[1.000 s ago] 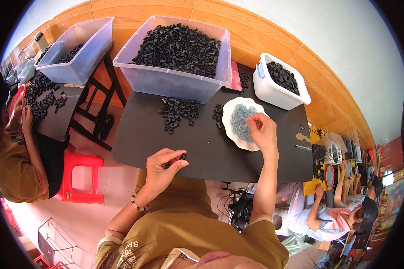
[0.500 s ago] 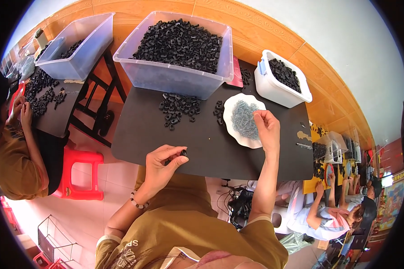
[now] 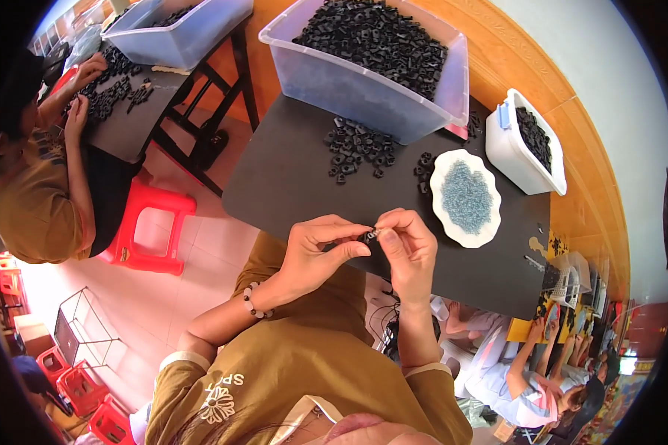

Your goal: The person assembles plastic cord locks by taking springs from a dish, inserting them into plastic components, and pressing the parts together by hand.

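Close above the near edge of the black table (image 3: 312,174), my two hands meet fingertip to fingertip. Between thumb and forefinger of my left hand (image 3: 312,256) is a small black plastic part (image 3: 364,237). My right hand (image 3: 410,256) pinches a tiny silvery metal piece (image 3: 376,231) against that part; its exact shape is too small to tell. To the right of my hands, a white scallop-edged plate (image 3: 476,240) carries a heap of tiny silvery-blue pieces (image 3: 466,196). A loose pile of black plastic parts (image 3: 360,150) lies beyond my hands.
A large clear bin (image 3: 338,96) full of black parts stands at the table's back, with a smaller white tub (image 3: 513,159) to its right. On the left, a co-worker (image 3: 37,200) handles black parts beside a red stool (image 3: 145,226). More people sit at a yellow table on the right.
My right hand has left the plate and come to the black part in my left hand. My view has turned, shifting the table's things rightward. The left co-worker's hands have moved.
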Demonstrator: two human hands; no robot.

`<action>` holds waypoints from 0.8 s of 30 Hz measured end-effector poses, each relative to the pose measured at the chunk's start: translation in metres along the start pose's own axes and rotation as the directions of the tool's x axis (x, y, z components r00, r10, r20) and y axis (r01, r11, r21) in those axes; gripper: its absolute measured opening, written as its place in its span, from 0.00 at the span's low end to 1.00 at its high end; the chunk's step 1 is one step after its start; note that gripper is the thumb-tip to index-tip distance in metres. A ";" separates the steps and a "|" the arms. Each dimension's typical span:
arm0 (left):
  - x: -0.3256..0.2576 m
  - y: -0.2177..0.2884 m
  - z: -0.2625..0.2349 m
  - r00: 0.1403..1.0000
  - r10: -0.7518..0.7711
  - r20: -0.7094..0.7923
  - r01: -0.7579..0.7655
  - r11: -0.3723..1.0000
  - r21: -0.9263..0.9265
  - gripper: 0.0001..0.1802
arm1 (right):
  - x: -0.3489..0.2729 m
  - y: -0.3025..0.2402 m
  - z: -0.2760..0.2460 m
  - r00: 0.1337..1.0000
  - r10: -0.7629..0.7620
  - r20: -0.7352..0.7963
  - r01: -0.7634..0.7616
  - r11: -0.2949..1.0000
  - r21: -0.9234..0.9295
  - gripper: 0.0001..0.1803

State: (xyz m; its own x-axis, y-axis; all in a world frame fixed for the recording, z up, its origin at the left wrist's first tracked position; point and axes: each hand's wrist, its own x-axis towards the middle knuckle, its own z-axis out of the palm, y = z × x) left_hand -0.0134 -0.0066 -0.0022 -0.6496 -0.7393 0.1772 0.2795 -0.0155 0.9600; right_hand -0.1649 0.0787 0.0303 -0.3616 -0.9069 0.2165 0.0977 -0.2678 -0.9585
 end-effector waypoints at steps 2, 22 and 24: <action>-0.002 -0.002 -0.003 1.000 0.002 -0.008 -0.002 1.000 -0.028 0.14 | -0.001 0.003 0.005 1.000 0.012 0.017 -0.012 1.000 -0.002 0.05; -0.010 -0.003 -0.021 0.999 -0.007 -0.042 0.006 1.000 -0.023 0.14 | 0.033 -0.006 -0.016 0.992 0.096 -0.081 -0.125 0.801 -0.585 0.07; -0.011 0.000 -0.022 0.999 0.002 -0.052 -0.004 1.000 -0.024 0.14 | 0.052 -0.004 -0.025 0.991 0.065 -0.115 -0.129 0.681 -0.720 0.07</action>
State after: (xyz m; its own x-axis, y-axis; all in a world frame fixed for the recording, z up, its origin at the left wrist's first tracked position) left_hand 0.0092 -0.0129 -0.0094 -0.6114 -0.7733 0.1680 0.2985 -0.0288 0.9540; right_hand -0.2069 0.0410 0.0409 -0.4589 -0.8789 0.1306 -0.5548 0.1686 -0.8147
